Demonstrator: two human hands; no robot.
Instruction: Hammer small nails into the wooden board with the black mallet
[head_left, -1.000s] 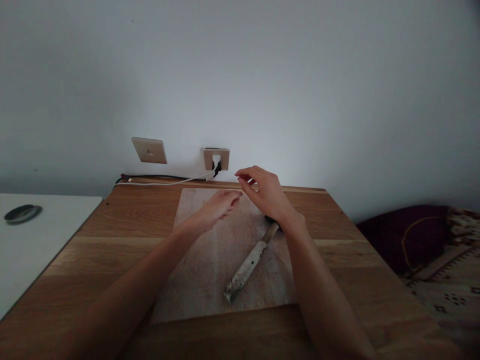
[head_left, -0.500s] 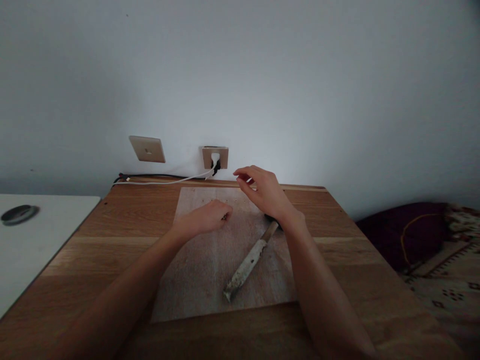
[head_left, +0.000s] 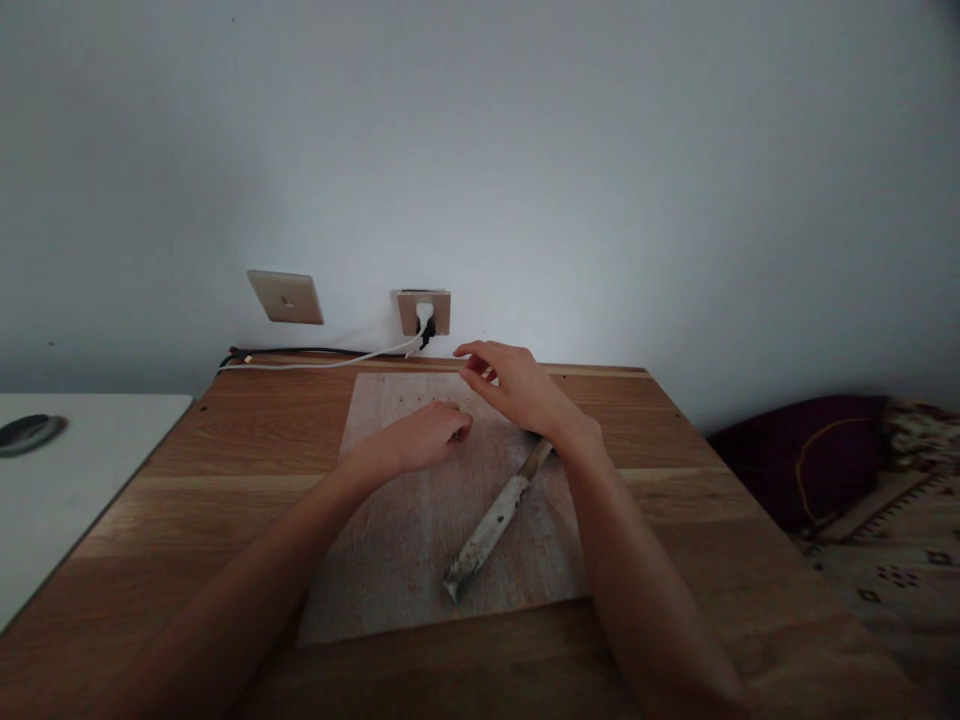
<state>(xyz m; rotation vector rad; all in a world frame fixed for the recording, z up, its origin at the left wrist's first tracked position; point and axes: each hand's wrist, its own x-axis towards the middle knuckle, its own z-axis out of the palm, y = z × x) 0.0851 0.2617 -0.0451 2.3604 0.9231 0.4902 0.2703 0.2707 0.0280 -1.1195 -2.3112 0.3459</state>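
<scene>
My left hand (head_left: 429, 436) is closed in a loose fist above the middle of a pale plywood board (head_left: 390, 560). Its curled fingers hide whatever they hold. My right hand (head_left: 514, 385) hovers over the board's far edge, fingers bent, with a gap between thumb and forefinger and nothing visible in it. A row of small dark points (head_left: 420, 400), perhaps nails, crosses the board near that edge. Slanting across the board lies a hammer-like tool (head_left: 491, 530) with a pale, worn wrapping on its handle. My right wrist covers most of its dark head.
The board lies on a wooden table (head_left: 225, 560) against a wall. A white cable (head_left: 322, 366) and a black one run along the back edge to a wall socket (head_left: 442, 313). A white surface (head_left: 97, 480) stands left; purple fabric (head_left: 832, 450) lies right.
My right hand has come slightly down and left, and its thumb and forefinger are a little closer. My left fist has turned, hiding small dark bits that showed at its fingers.
</scene>
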